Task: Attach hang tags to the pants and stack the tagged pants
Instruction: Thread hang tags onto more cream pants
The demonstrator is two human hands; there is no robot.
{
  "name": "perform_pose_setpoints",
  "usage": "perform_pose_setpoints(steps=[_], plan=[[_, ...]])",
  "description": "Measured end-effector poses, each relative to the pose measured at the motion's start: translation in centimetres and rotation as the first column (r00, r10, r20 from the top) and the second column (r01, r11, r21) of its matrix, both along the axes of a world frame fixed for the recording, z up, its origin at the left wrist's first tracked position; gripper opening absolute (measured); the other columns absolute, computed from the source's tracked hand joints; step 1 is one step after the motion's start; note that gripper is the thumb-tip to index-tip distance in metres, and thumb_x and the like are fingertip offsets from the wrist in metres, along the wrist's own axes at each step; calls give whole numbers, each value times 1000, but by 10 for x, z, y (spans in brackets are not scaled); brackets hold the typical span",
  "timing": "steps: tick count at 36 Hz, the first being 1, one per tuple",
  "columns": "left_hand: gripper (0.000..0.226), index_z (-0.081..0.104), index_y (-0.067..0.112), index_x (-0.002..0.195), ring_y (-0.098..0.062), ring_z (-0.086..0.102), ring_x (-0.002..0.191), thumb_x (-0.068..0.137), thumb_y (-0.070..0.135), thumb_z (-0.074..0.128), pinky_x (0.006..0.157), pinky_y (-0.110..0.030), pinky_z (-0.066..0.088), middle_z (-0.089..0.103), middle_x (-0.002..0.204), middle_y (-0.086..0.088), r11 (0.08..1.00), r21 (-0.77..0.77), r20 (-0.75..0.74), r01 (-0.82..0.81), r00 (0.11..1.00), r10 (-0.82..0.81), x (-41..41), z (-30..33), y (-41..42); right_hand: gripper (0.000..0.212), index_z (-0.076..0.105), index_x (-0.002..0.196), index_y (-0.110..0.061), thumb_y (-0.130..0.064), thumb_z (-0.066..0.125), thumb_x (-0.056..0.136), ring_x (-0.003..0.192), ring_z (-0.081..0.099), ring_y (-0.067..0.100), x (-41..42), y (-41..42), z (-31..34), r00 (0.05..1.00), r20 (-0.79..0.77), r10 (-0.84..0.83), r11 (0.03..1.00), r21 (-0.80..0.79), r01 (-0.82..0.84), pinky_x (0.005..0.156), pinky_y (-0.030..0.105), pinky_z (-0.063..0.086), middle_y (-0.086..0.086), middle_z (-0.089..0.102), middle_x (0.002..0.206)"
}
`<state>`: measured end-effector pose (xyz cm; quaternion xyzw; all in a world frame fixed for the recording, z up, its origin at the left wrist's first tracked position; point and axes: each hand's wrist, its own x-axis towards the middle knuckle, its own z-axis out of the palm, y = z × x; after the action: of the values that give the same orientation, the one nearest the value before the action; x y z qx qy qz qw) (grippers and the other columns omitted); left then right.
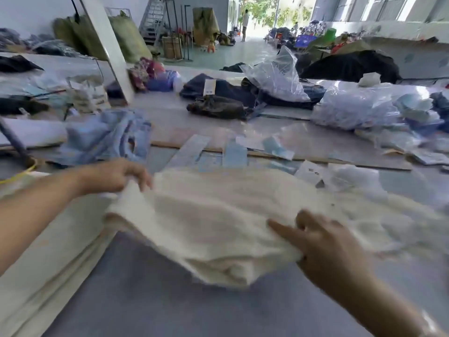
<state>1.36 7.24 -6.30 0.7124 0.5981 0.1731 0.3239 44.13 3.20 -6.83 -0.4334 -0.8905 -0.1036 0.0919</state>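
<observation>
near the desk's (pixel 170 300) front edge, both hands grip folded cream pants (pixel 206 222), left hand (pixel 116 176) far corner, right hand (pixel 323 242) near edge; probably stacking, so next lay them flat.

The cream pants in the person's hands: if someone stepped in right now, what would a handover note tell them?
Left hand grips the far-left edge of the folded cream pants; right hand holds the near-right edge.
Pants are lifted above the grey table; cream stack lies at left.
No tag is visible on this pair; the picture is blurred.
Loose hang tags lie beyond.
Left: check the tag, then stack.
</observation>
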Motion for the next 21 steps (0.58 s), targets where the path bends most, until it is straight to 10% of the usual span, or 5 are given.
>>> perform_pose_setpoints(steps=[6, 11, 15, 18, 21], plan=[[50, 68, 34, 77, 8, 42, 96, 62, -5, 41, 109, -38, 22, 50, 94, 22, 923, -333, -600, 192, 712, -365, 11, -86, -30, 76, 70, 101, -48, -70, 73, 28, 57, 56, 9, -11, -25, -104, 998, 41, 54, 958, -285, -41, 49, 19, 47, -9, 60, 71], [44, 71, 33, 95, -4, 50, 110, 76, 4, 43, 98, -39, 23, 59, 106, 19, 949, -311, -783, 59, 550, -291, 44, -75, -16, 53, 53, 114, -61, -86, 39, 69, 99, 52, -10, 13, -11, -93, 983, -177, 47, 871, -475, -127, 89, 25, 47, -28, 56, 105], [33, 66, 32, 107, -15, 52, 117, 89, 12, 46, 92, -26, 38, 58, 120, 8, 990, 115, -576, 80, 817, 1, 98, -77, -2, 40, 64, 120, -22, -37, 69, 84, 112, 56, 29, 75, 46, -82, 785, -347, -512, 803, -519, 294, 95, 41, 42, 10, 61, 121], [32, 56, 27, 127, -18, 46, 124, 96, 30, 49, 103, -29, 36, 51, 133, 3, 970, 227, -357, 86, 934, 1, 146, -97, -3, 52, 55, 123, -5, -39, 67, 84, 110, 55, 36, 118, 81, -77, 528, -127, -840, 449, -708, 545, 87, 37, 42, 21, 57, 122], [53, 35, 34, 144, -18, 31, 136, 95, 52, 44, 110, -31, 25, 30, 152, 3, 977, 196, -319, 82, 948, -15, 191, -119, -8, 40, 59, 94, -7, -44, 70, 83, 77, 56, 26, 130, 95, -76, 468, 18, -884, 243, -836, 492, 64, 30, 44, 9, 57, 87]])
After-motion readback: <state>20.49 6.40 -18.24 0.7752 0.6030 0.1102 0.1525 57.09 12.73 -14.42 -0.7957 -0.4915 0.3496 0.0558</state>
